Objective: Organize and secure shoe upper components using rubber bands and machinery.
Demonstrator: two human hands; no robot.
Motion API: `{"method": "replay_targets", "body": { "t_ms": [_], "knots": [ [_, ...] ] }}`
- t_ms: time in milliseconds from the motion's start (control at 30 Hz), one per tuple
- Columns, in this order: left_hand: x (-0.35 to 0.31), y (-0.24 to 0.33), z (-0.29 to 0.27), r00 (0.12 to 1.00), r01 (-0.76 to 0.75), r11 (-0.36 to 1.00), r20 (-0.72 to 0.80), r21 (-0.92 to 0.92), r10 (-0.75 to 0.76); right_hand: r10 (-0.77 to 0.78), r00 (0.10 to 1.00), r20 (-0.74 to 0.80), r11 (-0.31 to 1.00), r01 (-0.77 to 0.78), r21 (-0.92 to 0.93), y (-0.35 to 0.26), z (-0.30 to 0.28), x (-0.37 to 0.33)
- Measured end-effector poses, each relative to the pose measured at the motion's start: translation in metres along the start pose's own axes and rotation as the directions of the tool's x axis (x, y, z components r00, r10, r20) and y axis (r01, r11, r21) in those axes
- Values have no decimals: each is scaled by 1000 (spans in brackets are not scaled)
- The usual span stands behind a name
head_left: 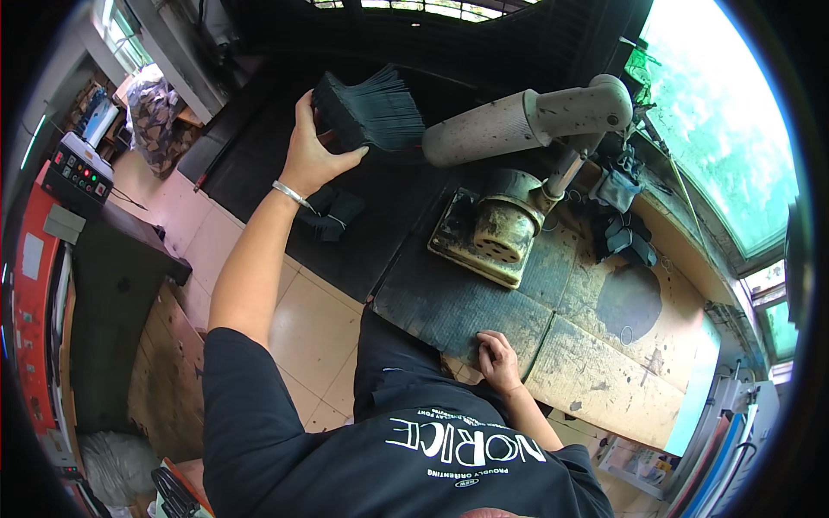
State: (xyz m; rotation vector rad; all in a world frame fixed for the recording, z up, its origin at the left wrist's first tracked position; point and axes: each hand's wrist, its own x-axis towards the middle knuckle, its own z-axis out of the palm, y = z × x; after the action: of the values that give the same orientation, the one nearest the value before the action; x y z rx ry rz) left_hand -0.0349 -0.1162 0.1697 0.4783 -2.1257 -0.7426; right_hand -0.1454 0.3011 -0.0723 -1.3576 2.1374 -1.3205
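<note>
My left hand [313,151] is stretched out over the dark far part of the bench, gripping a thick stack of thin dark sheets [371,108]. The thumb lies along the near side of the stack, and its right end is fanned into many loose edges. A small dark bundle [337,216] lies on the black surface beneath my left wrist. At the bench's near edge rests my right hand [499,361], its fingers curled in. Whatever those fingers hold, if anything, is hidden.
A pale jointed cylindrical arm [518,125] reaches over the bench, right of the stack. Below it stands a grimy machine part with a perforated round end [501,233] on a square base. Stained cardboard [604,371] covers the right side. A control box [78,173] sits far left.
</note>
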Motion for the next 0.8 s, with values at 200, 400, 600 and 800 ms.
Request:
{"method": "replay_targets", "body": {
  "t_ms": [200, 400, 600, 800],
  "knots": [
    [-8, -3, -6, 1000, 10, 1000, -22, -29, -11, -6, 1000, 2, 1000, 6, 8, 0, -1, -4],
    [-31, -8, 32, 997, 70, 991, 27, -115, -68, -40, 999, -11, 999, 40, -30, 4, 1, -11],
    [-128, -13, 53, 934, 327, 891, 253, -315, -253, 98, 988, 120, 980, -117, 163, 3, -7, -1],
    [-226, 18, 88, 832, 517, 747, 450, -417, -325, -104, 982, 161, 977, 131, -169, -29, -13, 18]
  ]
}}
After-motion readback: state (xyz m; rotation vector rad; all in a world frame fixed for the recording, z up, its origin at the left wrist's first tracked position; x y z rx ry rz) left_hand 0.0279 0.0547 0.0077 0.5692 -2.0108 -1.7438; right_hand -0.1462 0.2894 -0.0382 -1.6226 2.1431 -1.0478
